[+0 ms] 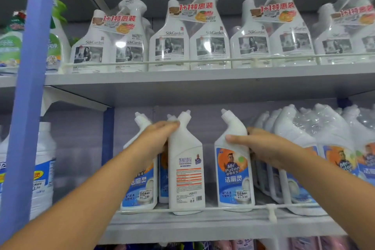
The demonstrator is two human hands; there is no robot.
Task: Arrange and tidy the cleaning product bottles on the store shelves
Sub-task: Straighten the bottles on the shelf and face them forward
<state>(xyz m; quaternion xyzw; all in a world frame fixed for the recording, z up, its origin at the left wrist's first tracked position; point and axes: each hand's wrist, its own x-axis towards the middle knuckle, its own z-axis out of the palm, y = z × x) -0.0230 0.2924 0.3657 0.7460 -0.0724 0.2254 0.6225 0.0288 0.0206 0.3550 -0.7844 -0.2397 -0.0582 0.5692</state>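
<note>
2 hands work the lower shelf (203,227): the left hand (156,140) curls around the shoulder of a back-label-out toilet cleaner bottle (186,168), while the right hand (261,146) grips the neck of a front-facing Mr Puton bottle (233,172) beside shrink-wrapped packs (316,148).

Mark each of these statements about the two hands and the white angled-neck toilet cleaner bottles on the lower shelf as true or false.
1. The left hand grips the white bottle showing its back label. True.
2. The right hand holds the white bottle with the blue and orange front label. True.
3. The two gripped bottles touch each other. False: a gap separates them.
4. The upper shelf's shrink-wrapped white spray bottle twin packs lie flat. False: they stand upright behind a rail.
</note>
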